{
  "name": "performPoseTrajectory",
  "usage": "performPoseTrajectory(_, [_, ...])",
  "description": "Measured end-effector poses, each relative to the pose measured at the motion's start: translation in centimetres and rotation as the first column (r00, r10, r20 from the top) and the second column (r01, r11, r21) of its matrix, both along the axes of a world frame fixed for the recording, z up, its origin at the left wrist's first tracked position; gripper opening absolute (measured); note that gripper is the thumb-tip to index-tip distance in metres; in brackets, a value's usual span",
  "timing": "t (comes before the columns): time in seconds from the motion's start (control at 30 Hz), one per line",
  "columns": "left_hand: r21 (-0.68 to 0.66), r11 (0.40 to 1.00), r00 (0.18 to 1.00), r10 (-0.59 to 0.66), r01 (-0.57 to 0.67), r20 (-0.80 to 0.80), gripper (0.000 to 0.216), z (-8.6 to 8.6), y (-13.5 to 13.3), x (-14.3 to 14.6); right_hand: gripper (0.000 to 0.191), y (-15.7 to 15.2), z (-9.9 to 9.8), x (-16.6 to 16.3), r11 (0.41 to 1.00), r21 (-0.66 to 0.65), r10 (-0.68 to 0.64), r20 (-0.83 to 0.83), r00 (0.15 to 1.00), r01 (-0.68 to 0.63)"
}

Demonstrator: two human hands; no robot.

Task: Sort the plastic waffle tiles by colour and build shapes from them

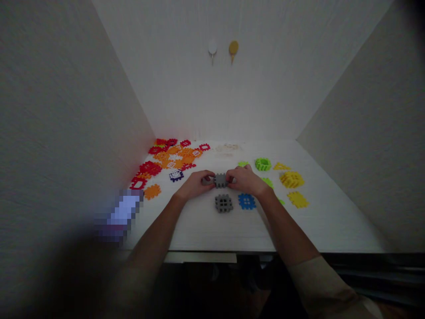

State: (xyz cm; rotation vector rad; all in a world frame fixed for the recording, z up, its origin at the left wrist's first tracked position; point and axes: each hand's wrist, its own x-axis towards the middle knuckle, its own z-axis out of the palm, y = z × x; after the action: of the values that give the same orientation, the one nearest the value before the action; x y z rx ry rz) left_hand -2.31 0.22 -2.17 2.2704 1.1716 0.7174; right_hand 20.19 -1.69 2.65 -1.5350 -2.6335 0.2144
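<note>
My left hand [195, 183] and my right hand [246, 180] meet over the middle of the white table [206, 230]. Both are closed on a small grey waffle-block piece [220, 180] held between their fingertips, just above the tabletop. Right in front of them lie a loose grey waffle tile [223, 203] and a blue waffle tile [247, 201], flat on the table and apart from my hands.
Red and orange tiles [168, 158] are strewn at the left, with a dark blue one [176, 175]. Green [263, 164] and yellow pieces [291, 179] sit at the right. White walls close in on three sides; two hooks [223, 49] hang on the back wall.
</note>
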Motion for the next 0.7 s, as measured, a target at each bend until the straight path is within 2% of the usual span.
performPoseTrajectory(0.47, [-0.017,1.000,0.999,0.020,-0.020,0.028,0.041,0.4,-0.2,-0.3,0.016,-0.1,-0.1,0.7,1.000,0.014,0.003,-0.080,0.997,-0.002])
performPoseTrajectory(0.6, [0.047,0.982,0.983,0.178,-0.180,0.052,0.038,1.1,-0.5,-2.7,0.020,-0.6,0.4,1.5,0.997,0.078,-0.006,-0.156,0.988,0.019])
performPoseTrajectory(0.7, [0.156,0.912,0.923,0.385,-0.378,-0.012,0.032,1.9,-0.7,-5.5,0.022,-2.0,0.8,2.0,0.989,0.144,-0.007,-0.248,0.969,0.044])
